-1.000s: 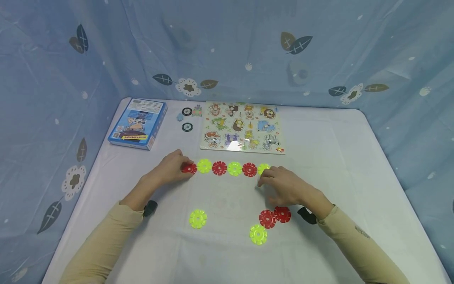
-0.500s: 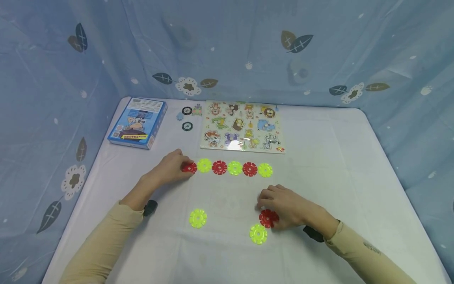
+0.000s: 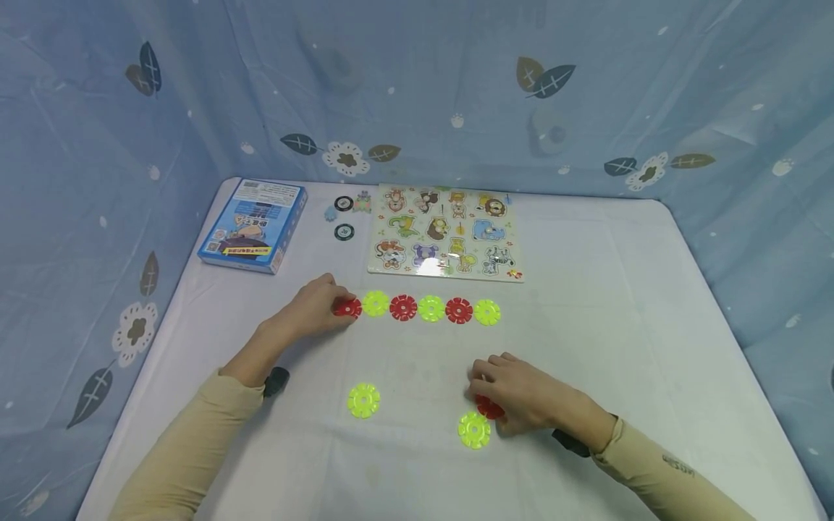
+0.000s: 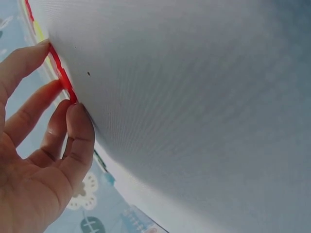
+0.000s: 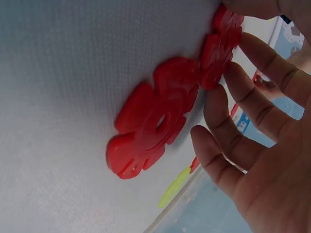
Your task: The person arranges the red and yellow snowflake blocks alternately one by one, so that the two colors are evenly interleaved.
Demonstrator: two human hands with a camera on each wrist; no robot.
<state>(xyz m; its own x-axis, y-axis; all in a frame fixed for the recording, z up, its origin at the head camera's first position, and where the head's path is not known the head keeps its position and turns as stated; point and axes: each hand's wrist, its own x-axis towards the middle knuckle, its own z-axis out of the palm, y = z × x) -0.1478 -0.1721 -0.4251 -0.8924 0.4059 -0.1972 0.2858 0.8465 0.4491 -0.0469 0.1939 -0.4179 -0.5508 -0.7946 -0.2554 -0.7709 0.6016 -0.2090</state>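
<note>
Moved down from the row (image 3: 423, 311) with right hand (image 3: 521, 394), pinching a loose red disc (image 5: 218, 58) below; best not to drag the adjoining disc (image 5: 143, 121). With left hand (image 3: 318, 307), pinching the end disc (image 3: 352, 312).

The table (image 3: 599, 289), covered in white, was enclosed at the back and on both sides by blue cloth (image 3: 417, 87). The cloth was printed with grey and brown leaves (image 3: 551, 82), white flowers (image 3: 332, 160) and small pale paw prints (image 3: 457, 122). Creases were seen in it, the table's far corners were rounded, and soft light was spread across the white covering.
</note>
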